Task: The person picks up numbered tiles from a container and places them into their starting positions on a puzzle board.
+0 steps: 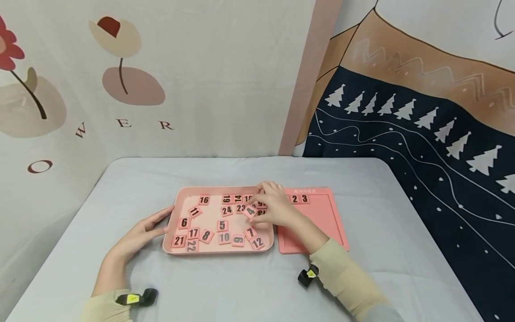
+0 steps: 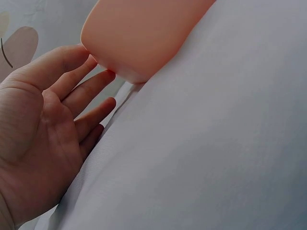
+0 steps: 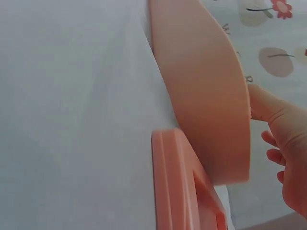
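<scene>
My right hand (image 1: 273,205) reaches over the right end of a pink tray (image 1: 209,191), thumb and fingers pinching a tilted number tile marked 4 (image 1: 250,211). In the right wrist view, the tray's wall (image 3: 206,91) hides those fingertips. Spread along the tray's left side, my left hand (image 1: 138,232) touches its edge with fingertips; the left wrist view shows the fingers (image 2: 88,93) fairly straight at the tray's corner. Several pink tiles with black numbers lie in the tray, among them 16 (image 1: 204,200), 5 (image 1: 222,226) and 21 (image 1: 179,241).
A pink framed board (image 1: 314,228) lies just right of the tray, tiles 2 (image 1: 295,199) and 3 (image 1: 305,199) along its top row. My right forearm crosses its lower part. A pale cloth covers the table (image 1: 217,286); printed curtains hang behind it.
</scene>
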Tool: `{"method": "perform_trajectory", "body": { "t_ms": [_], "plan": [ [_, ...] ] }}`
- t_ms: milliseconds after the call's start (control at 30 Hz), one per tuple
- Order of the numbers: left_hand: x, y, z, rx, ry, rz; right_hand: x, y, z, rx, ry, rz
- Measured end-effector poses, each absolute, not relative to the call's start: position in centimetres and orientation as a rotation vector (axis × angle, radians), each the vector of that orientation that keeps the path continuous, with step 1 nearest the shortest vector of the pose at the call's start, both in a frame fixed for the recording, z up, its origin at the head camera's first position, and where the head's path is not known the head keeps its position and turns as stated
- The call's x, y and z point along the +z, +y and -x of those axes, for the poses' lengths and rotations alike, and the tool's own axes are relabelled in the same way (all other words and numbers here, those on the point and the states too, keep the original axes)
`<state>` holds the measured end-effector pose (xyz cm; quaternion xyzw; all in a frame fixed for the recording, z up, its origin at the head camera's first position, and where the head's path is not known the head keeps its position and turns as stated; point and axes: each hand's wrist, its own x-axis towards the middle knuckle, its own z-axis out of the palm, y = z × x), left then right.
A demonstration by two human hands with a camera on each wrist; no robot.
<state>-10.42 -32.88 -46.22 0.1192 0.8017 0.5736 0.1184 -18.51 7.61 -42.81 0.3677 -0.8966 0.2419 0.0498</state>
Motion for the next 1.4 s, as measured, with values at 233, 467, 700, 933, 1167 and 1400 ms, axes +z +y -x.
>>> {"method": "perform_trajectory", "body": {
  "t_ms": [233, 467, 700, 933, 1167, 1400],
  "plan": [
    [-46.2, -33.0, 10.4, 1.679, 2.349, -0.35, -42.6, 10.2, 18.1, 0.777, -2.686, -0.944],
    [-46.3, -32.9, 10.4, 1.684, 2.345, -0.358, -42.9, 13.3, 18.1, 0.798, -2.663, -0.761],
    [-46.3, -32.9, 10.4, 1.69, 2.344, -0.357, -44.3, 16.3, 18.5, 0.808, -2.687, -0.622],
    [-46.2, -32.8, 10.3, 1.687, 2.34, -0.353, -44.9, 19.3, 18.9, 0.789, -2.717, -0.485],
    [-46.2, -32.8, 10.4, 1.689, 2.345, -0.359, -45.6, 21.7, 19.2, 0.767, -2.737, -0.365],
    [-46.3, -32.8, 10.3, 1.694, 2.344, -0.372, -46.4, 22.8, 19.3, 0.756, -2.774, -0.281]
  ]
}}
